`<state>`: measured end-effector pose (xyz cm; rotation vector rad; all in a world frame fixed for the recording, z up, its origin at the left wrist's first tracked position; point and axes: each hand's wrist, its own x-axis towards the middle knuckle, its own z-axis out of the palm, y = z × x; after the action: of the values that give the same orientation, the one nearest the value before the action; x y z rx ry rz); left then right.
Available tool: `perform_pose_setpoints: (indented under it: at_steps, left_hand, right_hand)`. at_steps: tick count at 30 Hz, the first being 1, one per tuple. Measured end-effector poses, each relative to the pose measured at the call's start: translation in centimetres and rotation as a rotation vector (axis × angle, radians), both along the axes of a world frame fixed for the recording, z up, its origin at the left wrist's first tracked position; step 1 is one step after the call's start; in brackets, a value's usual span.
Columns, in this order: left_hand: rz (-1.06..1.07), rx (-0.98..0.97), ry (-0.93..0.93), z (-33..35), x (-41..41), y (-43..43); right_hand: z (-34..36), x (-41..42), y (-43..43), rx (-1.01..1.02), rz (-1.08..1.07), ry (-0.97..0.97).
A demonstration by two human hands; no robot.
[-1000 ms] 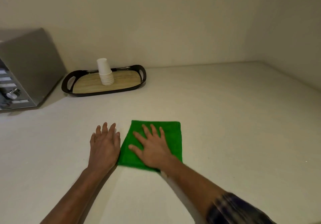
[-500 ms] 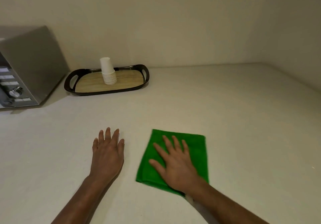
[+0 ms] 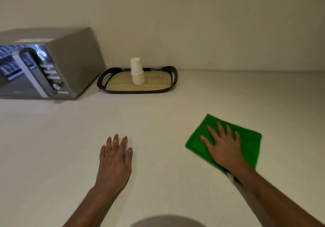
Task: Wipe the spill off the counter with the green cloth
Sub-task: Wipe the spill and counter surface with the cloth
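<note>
While flat on the smooth pale counter (image 3: 175, 110), L hand (image 3: 114, 163) lies open, empty. R hand (image 3: 223, 149), fingers spread, presses the folded fuzzy green cloth (image 3: 249, 142).

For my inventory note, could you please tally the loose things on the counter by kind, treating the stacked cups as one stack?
Cloth: 1, the green cloth under the right hand
Tray: 1, the dark tray
Cup stack: 1, white cups on the tray
Microwave: 1
Total: 4

No readable text; microwave (image 3: 47, 68) button labels too blurred.
</note>
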<state>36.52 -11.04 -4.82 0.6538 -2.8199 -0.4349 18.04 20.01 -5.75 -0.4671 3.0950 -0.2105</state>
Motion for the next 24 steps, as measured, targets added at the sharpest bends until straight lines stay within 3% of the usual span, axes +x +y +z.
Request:
perform_pose_setpoints:
  at_steps: [5,9,12,15,20,24]
  left_hand:
    - [0.042,0.006,-0.001,0.4,-0.5,-0.8]
    - [0.04,0.008,-0.002,0.4,-1.5,-0.9]
    - [0.027,0.011,0.018,0.1,-2.5,-1.0]
    - [0.006,0.003,0.006,-0.5,-3.4,-1.1]
    - [-0.014,-0.012,-0.021,-0.8,-4.1,-0.8]
    - [-0.036,-0.014,-0.018,0.1,-5.0,-0.5]
  right_hand:
    - [-0.9,8.9,-3.9,-0.097,0.34,-0.007]
    - [-0.1,6.3,-12.9,-0.118,0.476,-0.035]
    - [0.8,0.0,-17.6,-0.065,0.395,-0.082]
    - [1.0,-6.5,-16.1,-0.031,0.23,-0.097]
    - [0.7,-11.2,-1.1,-0.041,-0.148,-0.078]
    - [0.8,-4.8,10.3,-0.031,-0.322,-0.06]
